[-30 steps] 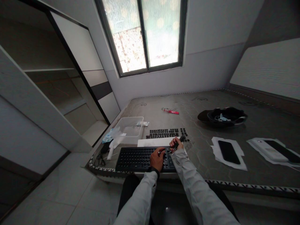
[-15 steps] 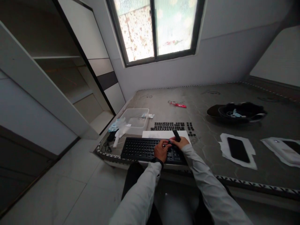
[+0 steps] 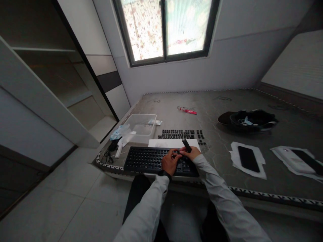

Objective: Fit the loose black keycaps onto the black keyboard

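Observation:
A black keyboard (image 3: pixel 142 159) without keycaps on much of its face lies along the near edge of the covered surface. Over its right part, my right hand (image 3: pixel 192 153) is closed around a short, dark stick-like tool (image 3: pixel 186 145) that slants up from the fingers; its lower end is hidden. Close beside it, my left hand (image 3: pixel 169 162) has its fingers drawn together at the keys, and whatever they pinch is too small to make out. The fingertips of both hands nearly meet. Behind the keyboard, loose black keycaps (image 3: pixel 177 134) stand in rows beyond a white sheet (image 3: pixel 161 143).
A clear plastic box (image 3: pixel 142 136), crumpled wrappers (image 3: pixel 122 134) and a dark cable (image 3: pixel 108 156) are to the left. Farther back lies a red packet (image 3: pixel 188 111). On the right are a dark cap (image 3: pixel 248 121), a black phone (image 3: pixel 248 158) on white paper and another white-wrapped item (image 3: pixel 294 161).
The whole view has shifted slightly. Both hands remain at the keyboard's right part, fingertips close together, and the dark tool stays in my right hand.

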A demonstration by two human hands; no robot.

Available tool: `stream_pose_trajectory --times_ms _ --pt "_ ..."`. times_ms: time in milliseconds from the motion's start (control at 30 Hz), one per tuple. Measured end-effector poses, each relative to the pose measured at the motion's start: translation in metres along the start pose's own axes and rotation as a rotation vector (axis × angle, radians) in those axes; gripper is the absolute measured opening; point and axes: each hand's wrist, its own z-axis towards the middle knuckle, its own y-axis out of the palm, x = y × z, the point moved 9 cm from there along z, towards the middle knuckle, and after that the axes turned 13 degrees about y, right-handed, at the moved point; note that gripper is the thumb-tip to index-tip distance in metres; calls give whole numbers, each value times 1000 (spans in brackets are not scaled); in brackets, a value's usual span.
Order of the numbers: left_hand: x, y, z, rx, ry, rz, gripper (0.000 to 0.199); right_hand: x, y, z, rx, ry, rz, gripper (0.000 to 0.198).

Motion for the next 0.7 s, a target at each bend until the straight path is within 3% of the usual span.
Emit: stream_pose_trajectory --times_ms 167,300,400,567,700 --pt "20 10 0 -94 179 240 17 21 -71 31 262 54 -3 20" --pt "24 19 3 -147 252 339 18 65 -143 64 469 183 -27 23" --pt "22 21 6 -157 253 382 18 99 -182 91 536 261 -131 21" --pt "19 22 9 -168 241 406 19 142 -215 130 588 355 -231 17" --pt "19 23 10 -177 250 409 20 157 -228 165 629 381 -284 14"
